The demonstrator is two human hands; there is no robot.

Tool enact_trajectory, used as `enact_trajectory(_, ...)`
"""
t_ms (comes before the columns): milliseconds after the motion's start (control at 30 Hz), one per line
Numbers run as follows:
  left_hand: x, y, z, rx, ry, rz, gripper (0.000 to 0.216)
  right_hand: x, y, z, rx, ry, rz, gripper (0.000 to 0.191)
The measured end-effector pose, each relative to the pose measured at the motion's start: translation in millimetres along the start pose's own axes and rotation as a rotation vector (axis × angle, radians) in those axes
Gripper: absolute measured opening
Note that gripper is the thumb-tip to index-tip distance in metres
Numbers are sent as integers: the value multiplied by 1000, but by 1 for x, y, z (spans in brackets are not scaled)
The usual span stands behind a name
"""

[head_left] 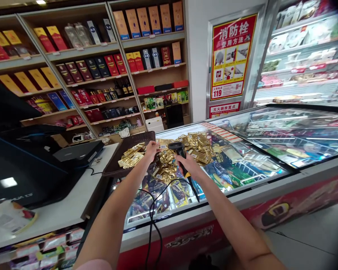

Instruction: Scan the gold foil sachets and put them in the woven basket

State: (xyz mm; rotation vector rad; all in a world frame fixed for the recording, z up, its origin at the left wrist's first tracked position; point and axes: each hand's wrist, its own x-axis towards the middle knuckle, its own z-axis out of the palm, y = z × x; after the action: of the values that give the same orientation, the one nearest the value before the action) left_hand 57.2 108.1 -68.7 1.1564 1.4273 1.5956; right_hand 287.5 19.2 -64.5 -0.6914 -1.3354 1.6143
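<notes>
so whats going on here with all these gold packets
A person's right hand grips a handheld barcode scanner, while the left hand appears to pinch a gold packet near its head. More gold packets lie heaped on the glass-topped display freezer, and others sit in a brown basket to the left.

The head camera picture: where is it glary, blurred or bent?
In the head view, reflections streak the freezer's glass top, and the gold packets glint beside the darker barcode scanner; in the head view, the wall shelves at far right look smeared, while the fire hydrant poster reads clearly; also in the head view, the display cabinet leans, and the right corners go dark.
</notes>
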Motion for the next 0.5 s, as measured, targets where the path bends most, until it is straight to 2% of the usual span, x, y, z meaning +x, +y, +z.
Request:
enact_trajectory(267, -13, 9, -58, -23, 91, 14, 31, 4, 7, 47, -34, -98, -24, 31)
enact_trajectory(500, -24, 10, -91, -30, 165, 15, 32, 2, 8, 73, -70, -155, -20, 32)
